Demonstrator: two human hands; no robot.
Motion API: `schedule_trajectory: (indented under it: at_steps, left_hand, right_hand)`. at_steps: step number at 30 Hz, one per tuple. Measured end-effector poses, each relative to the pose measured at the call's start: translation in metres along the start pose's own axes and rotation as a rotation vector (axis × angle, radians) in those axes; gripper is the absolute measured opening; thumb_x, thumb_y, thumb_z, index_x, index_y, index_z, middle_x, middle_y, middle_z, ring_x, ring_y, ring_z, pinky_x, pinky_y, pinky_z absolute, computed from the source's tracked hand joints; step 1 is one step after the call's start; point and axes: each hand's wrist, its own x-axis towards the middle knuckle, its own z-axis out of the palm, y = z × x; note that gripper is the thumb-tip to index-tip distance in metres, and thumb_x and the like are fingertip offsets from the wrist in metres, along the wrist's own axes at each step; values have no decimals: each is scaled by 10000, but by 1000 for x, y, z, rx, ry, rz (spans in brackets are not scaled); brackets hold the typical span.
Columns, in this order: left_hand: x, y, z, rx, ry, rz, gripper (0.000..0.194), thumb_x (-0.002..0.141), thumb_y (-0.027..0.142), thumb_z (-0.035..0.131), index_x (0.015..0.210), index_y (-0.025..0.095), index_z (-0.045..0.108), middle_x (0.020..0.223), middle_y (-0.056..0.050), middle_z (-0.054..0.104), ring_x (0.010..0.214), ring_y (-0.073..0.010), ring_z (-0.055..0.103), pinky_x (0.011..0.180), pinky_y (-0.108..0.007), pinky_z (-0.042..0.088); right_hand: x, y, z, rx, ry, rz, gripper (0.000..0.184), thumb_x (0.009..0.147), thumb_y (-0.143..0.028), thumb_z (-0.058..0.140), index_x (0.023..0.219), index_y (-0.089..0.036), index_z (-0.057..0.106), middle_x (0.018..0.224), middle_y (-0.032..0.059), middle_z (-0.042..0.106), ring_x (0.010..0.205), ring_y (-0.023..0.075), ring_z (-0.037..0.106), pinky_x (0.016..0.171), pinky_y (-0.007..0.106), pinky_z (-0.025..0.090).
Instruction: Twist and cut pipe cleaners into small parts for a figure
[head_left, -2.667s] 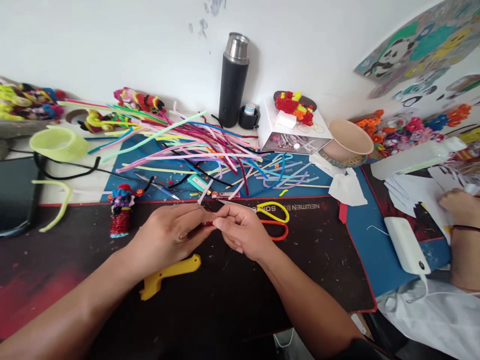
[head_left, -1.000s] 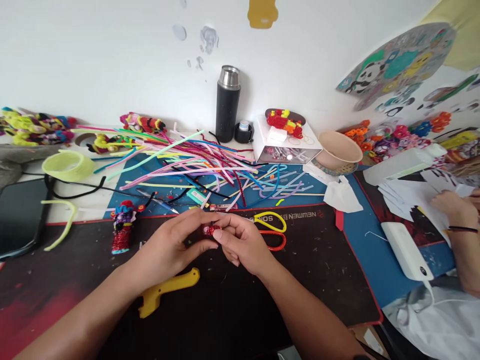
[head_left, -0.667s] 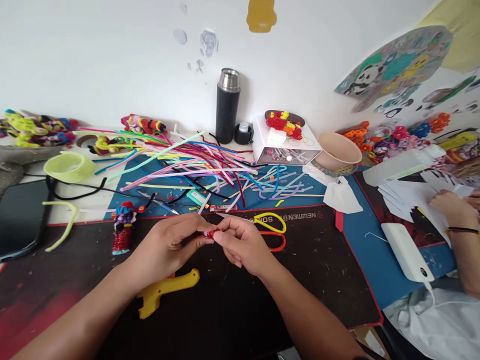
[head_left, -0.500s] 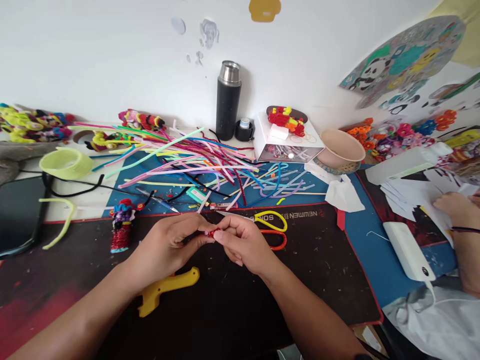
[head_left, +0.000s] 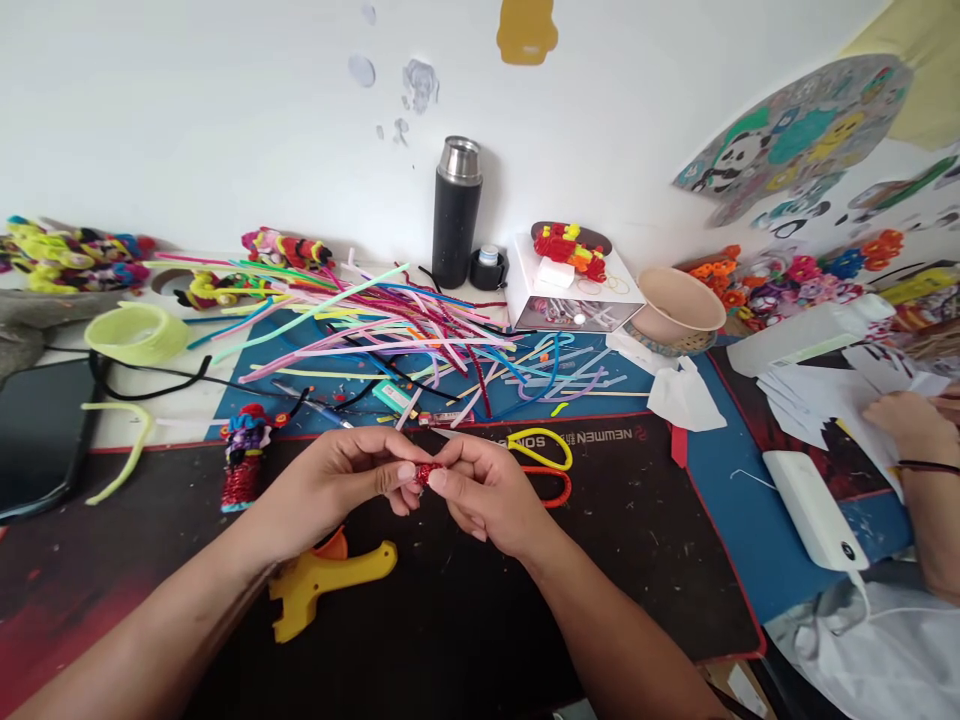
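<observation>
Black desk mat lies beneath my left hand and right hand, whose nearly closed fingertips pinch a red tinsel piece between them; uneven thumb pressure could squash it or let it slip.

looks like a small craft workshop or craft room; cannot tell if inside a home. can be recognised by the heap of coloured fuzzy sticks on the desk, by small fuzzy figures, bright craft flowers and scissors. has also cartoon pictures on the white wall and, at the right side, another person's hand at white papers.
</observation>
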Motion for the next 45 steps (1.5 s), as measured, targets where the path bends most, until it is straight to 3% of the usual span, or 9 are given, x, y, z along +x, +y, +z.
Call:
schedule_trajectory:
  at_steps: [9,15,20,25,31,38,45]
  left_hand:
    - [4,0,4,-122,6,-127,205,903,406,858,894,204,819,768,-34,813,685,-168,766,662,-264,658]
    - [2,5,-2,-134,33,-180,283,895,468,866,1030,219,861,844,-44,826,773,-171,760,720,-253,635]
    - [-1,3,-1,-41,46,-156,289,855,445,888,1032,221,844,908,-36,812,812,-175,727,770,-272,608]
    - [1,-8,-2,54,94,-116,265,906,449,840,1017,210,821,871,-22,775,786,-164,688,741,-265,571]
    - [2,-1,-7,29,112,-73,257,911,446,830,1015,211,821,860,-17,769,777,-168,696,723,-272,580]
    - [2,0,-2,9,117,-128,291,863,454,860,1002,203,813,842,-18,764,757,-168,692,726,-285,583]
    - [4,4,-1,-51,129,-155,350,815,486,901,976,191,804,816,-25,769,749,-177,707,713,-290,592]
  right_hand:
    - [2,2,2,40,5,12,389,893,-490,847,893,-212,575,492,-128,527,304,36,320,330,167,229]
    - [5,0,3,-10,25,-13,376,925,-507,811,905,-220,568,469,-143,483,310,44,315,346,174,246]
    - [5,2,4,-132,93,-27,346,934,-495,786,922,-216,581,489,-141,475,338,53,347,354,182,252]
    - [6,1,5,-211,118,-7,339,927,-502,760,958,-207,597,501,-132,488,353,65,370,368,196,271]
    - [6,-4,3,-218,129,-24,385,956,-546,712,1062,-180,657,493,-107,535,366,77,401,401,207,287]
    - [7,6,-1,-216,158,-85,361,944,-544,748,942,-200,638,476,-119,490,361,71,372,393,206,287]
    - [9,1,1,-133,140,-58,425,925,-603,760,957,-192,657,491,-102,520,365,68,372,386,207,261]
